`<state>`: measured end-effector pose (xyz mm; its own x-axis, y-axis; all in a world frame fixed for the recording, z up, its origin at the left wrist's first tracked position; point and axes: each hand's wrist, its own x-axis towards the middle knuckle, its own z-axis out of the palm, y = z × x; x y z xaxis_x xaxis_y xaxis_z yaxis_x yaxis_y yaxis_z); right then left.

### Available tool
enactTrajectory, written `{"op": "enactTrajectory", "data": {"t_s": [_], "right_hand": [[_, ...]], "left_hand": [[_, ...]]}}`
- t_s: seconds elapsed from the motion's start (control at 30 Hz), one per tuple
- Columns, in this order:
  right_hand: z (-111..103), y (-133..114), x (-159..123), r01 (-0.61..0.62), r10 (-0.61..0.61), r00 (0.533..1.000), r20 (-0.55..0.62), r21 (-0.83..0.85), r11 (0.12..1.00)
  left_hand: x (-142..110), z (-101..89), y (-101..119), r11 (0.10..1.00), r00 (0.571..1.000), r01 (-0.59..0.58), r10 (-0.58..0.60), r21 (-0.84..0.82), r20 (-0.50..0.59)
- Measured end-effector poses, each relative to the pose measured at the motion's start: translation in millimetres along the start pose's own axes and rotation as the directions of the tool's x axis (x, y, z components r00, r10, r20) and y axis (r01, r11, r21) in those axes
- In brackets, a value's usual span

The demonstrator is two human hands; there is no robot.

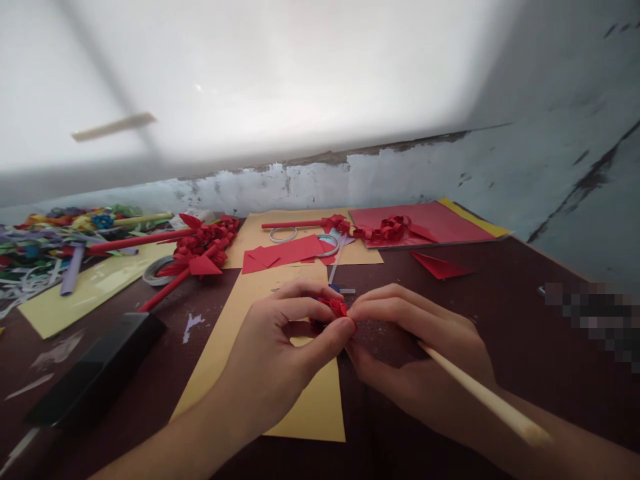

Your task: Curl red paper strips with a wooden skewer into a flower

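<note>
Thumb and fingers of my left hand (290, 347) are closed on a small folded red paper piece (336, 307) that resembles a flower. My right hand (425, 340) meets it from the other side, its fingertips pinched at the paper's edge. Tucked in the right hand is a pale wooden stick (490, 397), its blunt end pointing down to the right. Fingers cover much of the red paper. Beneath the hands lies a long tan paper sheet (305, 413). Just beyond are cut red paper strips (285, 253) and a tape roll (329, 245).
Red paper flowers on stems (200, 247) lie at left by a grey tape roll (155, 272) and a black box-shaped object (100, 367). Coloured paper scraps (35, 250) pile up far left. A red sheet (435, 223) and red paper triangle (440, 267) lie right, before the wall (400, 173).
</note>
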<state>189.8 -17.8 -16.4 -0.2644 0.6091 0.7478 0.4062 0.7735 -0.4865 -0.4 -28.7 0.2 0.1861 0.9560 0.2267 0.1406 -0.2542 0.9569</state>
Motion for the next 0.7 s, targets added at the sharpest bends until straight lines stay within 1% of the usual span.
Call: {"op": "enactTrajectory", "data": {"t_s": [0.13,0.3,0.6,0.7], "right_hand": [[-0.7,0.0,0.1,-0.004,0.004,1.000,0.005,-0.010,1.000],[0.6,-0.2,0.0,-0.009,0.009,1.000,-0.013,-0.006,1.000],[0.6,0.5,-0.9,0.008,-0.008,1.000,0.002,0.004,1.000],[0.2,-0.5,0.6,0.006,-0.006,1.000,0.002,0.011,1.000]], "left_hand": [[-0.8,-1.4,1.5,1.000,1.000,-0.021,0.021,0.002,0.023],[0.2,-2.3,0.5,1.000,0.999,-0.019,0.020,-0.007,0.033],[1.7,0.4,0.5,1.000,1.000,-0.004,0.004,-0.014,0.008],[0.8,0.2,1.4,1.000,1.000,-0.003,0.003,-0.018,0.015]]}}
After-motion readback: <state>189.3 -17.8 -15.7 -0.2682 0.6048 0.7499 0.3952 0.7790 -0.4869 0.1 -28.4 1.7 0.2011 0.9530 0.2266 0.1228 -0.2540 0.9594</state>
